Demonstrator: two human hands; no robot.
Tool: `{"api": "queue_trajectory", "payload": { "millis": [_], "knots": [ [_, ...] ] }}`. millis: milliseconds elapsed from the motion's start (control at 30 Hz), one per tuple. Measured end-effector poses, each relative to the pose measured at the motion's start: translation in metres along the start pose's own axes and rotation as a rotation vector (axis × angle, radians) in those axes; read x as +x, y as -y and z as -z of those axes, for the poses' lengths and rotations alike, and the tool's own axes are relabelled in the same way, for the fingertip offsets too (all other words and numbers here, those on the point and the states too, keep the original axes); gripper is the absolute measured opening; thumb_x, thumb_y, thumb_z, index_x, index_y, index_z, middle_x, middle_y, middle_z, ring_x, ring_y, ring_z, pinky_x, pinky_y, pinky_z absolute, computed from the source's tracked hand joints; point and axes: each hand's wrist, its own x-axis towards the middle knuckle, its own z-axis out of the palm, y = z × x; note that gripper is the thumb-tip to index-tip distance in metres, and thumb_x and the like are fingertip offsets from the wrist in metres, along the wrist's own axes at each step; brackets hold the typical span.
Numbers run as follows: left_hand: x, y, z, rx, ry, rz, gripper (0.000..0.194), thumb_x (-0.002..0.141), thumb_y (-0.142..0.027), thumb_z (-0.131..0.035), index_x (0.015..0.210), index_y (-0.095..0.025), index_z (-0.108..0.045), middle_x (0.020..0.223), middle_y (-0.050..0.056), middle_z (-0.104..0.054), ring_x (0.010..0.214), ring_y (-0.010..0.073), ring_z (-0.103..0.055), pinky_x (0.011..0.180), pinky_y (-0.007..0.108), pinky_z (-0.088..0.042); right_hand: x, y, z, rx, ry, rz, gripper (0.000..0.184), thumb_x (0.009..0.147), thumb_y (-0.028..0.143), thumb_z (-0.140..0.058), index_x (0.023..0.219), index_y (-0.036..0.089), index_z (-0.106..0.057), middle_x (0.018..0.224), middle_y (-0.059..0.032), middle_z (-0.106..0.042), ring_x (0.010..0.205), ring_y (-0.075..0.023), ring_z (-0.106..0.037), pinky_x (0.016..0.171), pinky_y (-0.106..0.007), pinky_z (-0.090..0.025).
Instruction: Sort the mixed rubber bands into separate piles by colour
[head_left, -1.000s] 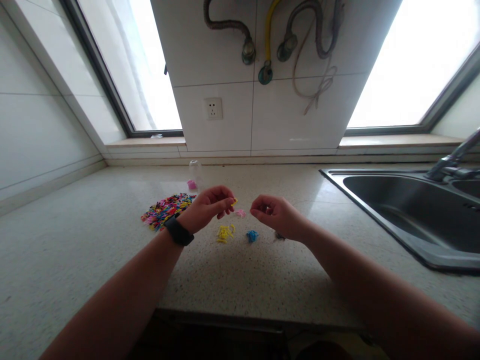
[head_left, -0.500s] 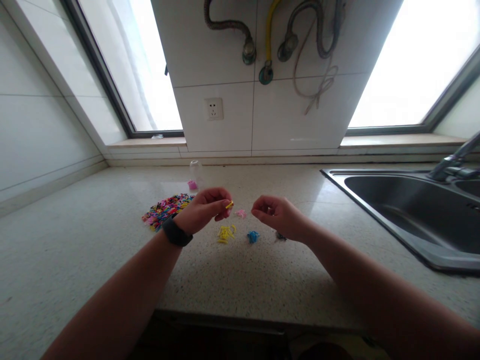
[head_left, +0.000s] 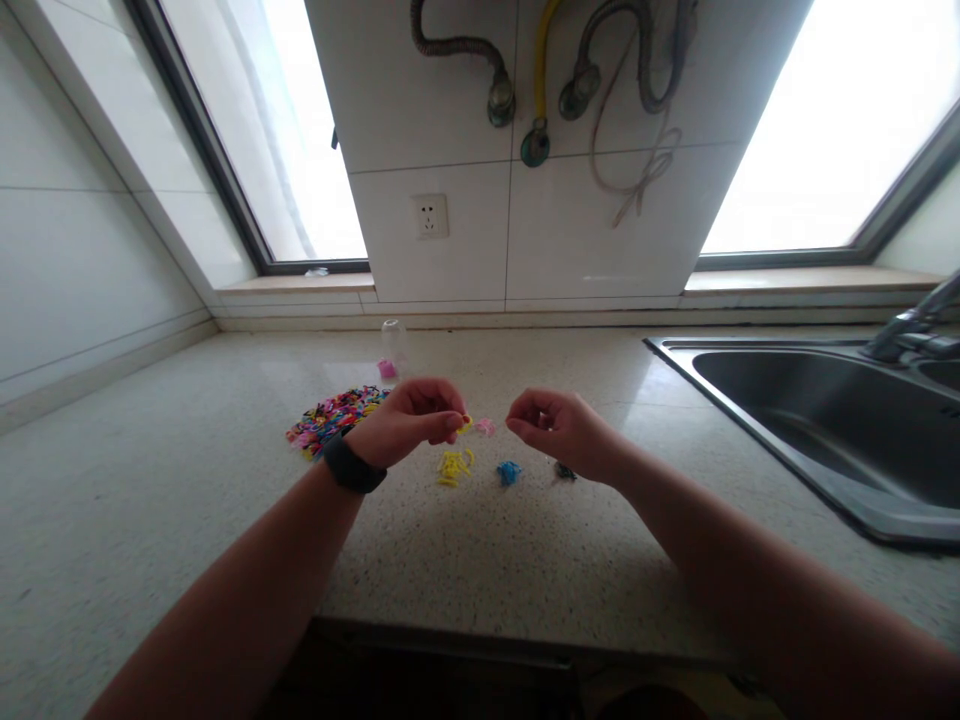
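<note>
My left hand [head_left: 420, 418], with a dark band on its wrist, pinches a small yellow elastic band [head_left: 466, 424] between thumb and forefinger. A spot of red shows at those fingertips. Across a short gap, my right hand [head_left: 559, 425] has thumb and forefinger curled together; whatever is in them is hidden or too small to see. Between the hands lies a small pink heap of bands [head_left: 485, 428]. Nearer me are a yellow heap [head_left: 453, 468], a blue heap [head_left: 508, 473] and, partly below my right hand, a dark heap [head_left: 565, 470].
A large mixed-colour pile of bands [head_left: 334, 420] spreads left of my left hand. Behind it stand a clear container [head_left: 392, 340] and a pink piece [head_left: 386, 369]. The steel sink [head_left: 795, 420] is set into the speckled counter [head_left: 480, 570] at right, with a faucet [head_left: 904, 335].
The yellow band in my left fingers has tipped lower, and the thumb has shifted over it. My right hand keeps nearly the same pose. The whole view has moved very slightly.
</note>
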Motion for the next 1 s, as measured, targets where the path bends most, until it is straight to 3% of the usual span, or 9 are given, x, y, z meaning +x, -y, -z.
{"api": "queue_trajectory", "payload": {
  "millis": [167,367,500,700,900,1000],
  "knots": [
    [-0.001,-0.006,0.007,0.145,0.036,-0.007,0.027,0.076,-0.040,-0.075,0.079,-0.016,-0.065,0.065,-0.001,-0.060,0.056,0.0082,-0.050,0.052,0.021,-0.038,0.000,-0.002,0.000,0.003,-0.002,0.009,0.017,0.081,0.033,-0.063,0.079,0.016,-0.063,0.063,0.0025,-0.051,0.057,-0.0088,-0.041,0.053,-0.024,-0.036],
    [0.004,-0.005,0.026,0.699,0.307,0.166,0.021,0.084,-0.034,-0.067,0.089,-0.013,-0.070,0.072,0.002,-0.067,0.064,0.0095,-0.056,0.059,0.020,-0.042,0.000,-0.008,0.002,-0.003,0.009,0.017,0.018,0.083,0.034,-0.063,0.081,0.016,-0.064,0.064,0.0022,-0.051,0.058,-0.0092,-0.042,0.053,-0.024,-0.036],
    [0.005,0.007,0.036,0.834,0.412,0.255,0.020,0.084,-0.032,-0.066,0.089,-0.013,-0.072,0.076,0.004,-0.070,0.067,0.0117,-0.060,0.062,0.022,-0.045,0.001,-0.011,0.003,0.007,-0.018,0.043,0.017,0.083,0.032,-0.063,0.081,0.016,-0.063,0.067,0.0011,-0.052,0.061,-0.0099,-0.045,0.054,-0.025,-0.038],
    [0.007,0.018,0.038,0.859,0.438,0.259,0.022,0.083,-0.033,-0.066,0.089,-0.013,-0.073,0.076,0.004,-0.069,0.067,0.0120,-0.058,0.061,0.022,-0.042,0.002,-0.011,0.005,0.106,-0.061,0.017,0.020,0.084,0.036,-0.064,0.083,0.017,-0.062,0.072,0.0009,-0.054,0.058,-0.0079,-0.044,0.050,-0.023,-0.036],
    [0.008,0.018,0.037,0.906,0.413,0.180,0.025,0.085,-0.036,-0.063,0.091,-0.015,-0.073,0.072,0.002,-0.066,0.064,0.0108,-0.055,0.057,0.021,-0.039,0.001,0.000,0.008,0.411,-0.021,0.014,0.019,0.080,0.033,-0.071,0.079,0.017,-0.062,0.066,0.0029,-0.055,0.053,-0.0061,-0.042,0.047,-0.021,-0.035],
    [0.008,0.018,0.036,0.939,0.399,0.160,0.026,0.087,-0.037,-0.061,0.093,-0.015,-0.072,0.072,0.002,-0.065,0.064,0.0107,-0.054,0.057,0.020,-0.038,-0.001,0.003,0.010,0.563,-0.021,0.022,0.016,0.079,0.030,-0.073,0.089,0.018,-0.066,0.069,0.0034,-0.056,0.053,-0.0058,-0.044,0.047,-0.021,-0.036]
  ]
}}
